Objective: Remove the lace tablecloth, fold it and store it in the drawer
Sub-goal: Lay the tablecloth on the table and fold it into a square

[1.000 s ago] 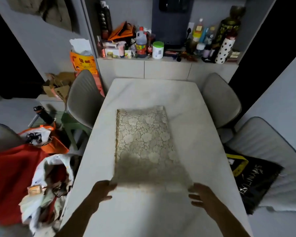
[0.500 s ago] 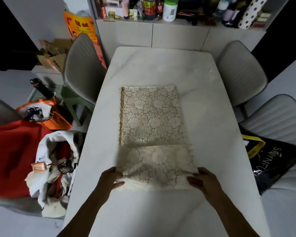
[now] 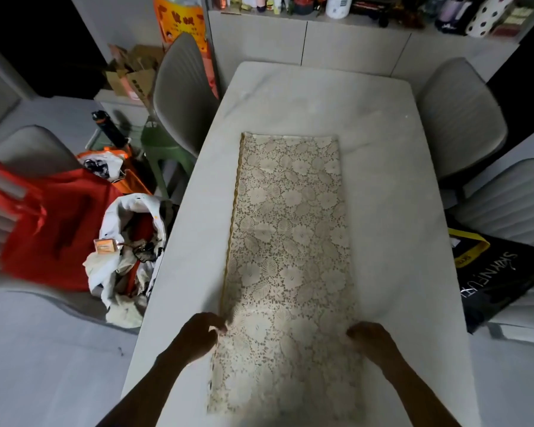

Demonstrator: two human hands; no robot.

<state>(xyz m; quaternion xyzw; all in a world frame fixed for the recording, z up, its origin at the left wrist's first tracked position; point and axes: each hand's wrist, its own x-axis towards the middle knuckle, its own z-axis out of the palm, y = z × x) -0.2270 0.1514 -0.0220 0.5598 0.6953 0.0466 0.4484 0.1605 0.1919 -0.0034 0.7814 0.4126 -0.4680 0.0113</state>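
Since the earlier frame, the lace tablecloth (image 3: 290, 241) has been laid out as one long folded strip down the middle of the table (image 3: 398, 180), its far end short of the far edge and its near end at the near edge. I hold it at both long sides: my left hand (image 3: 199, 335) pinches the left side, and my right hand (image 3: 369, 339) curls onto the right side (grip detail too dark to confirm). Holding both sides keeps the layers aligned, I judge, for a crosswise fold.
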